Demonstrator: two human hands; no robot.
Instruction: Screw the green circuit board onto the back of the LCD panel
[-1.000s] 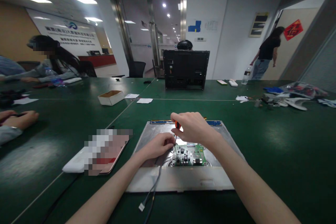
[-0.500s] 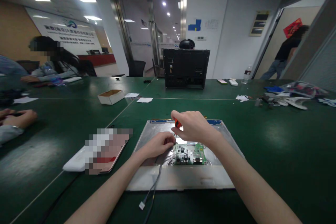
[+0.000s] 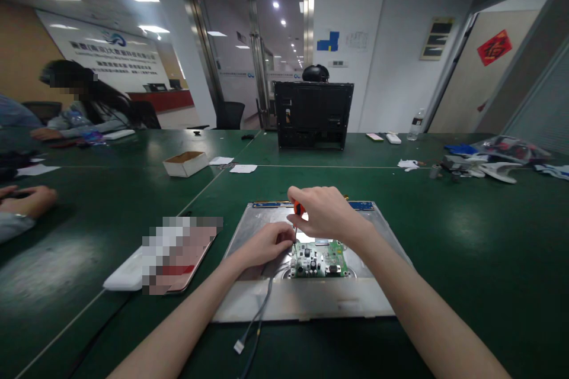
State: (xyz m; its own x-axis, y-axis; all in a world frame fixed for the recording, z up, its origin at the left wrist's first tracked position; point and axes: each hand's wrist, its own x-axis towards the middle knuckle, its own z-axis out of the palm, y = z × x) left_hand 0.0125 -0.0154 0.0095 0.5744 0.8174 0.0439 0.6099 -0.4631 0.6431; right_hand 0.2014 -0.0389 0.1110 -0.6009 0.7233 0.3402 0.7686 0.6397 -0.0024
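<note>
A silver metal panel point(image 3: 377, 302) lies flat on the green table in front of me, with a small green circuit board point(image 3: 320, 259) on its middle. My right hand point(image 3: 326, 212) is closed round the orange handle of a screwdriver point(image 3: 297, 209), held upright with its thin shaft running down to the board's left corner. My left hand point(image 3: 267, 244) rests on the panel with its fingers pinched at the screwdriver's tip. A grey cable with a white plug point(image 3: 240, 346) trails off the panel's front edge.
A white and pink flat object point(image 3: 128, 277) lies left of the panel. Farther back stand a small open cardboard box point(image 3: 185, 163) and a black monitor housing point(image 3: 313, 115). Loose parts clutter the far right point(image 3: 480, 167). Another person's hand point(image 3: 26, 200) rests at the left edge; a seated person is far left.
My hands and the screwdriver stay at the board's left corner, barely shifted. The person standing at the right doorway has walked out of view.
</note>
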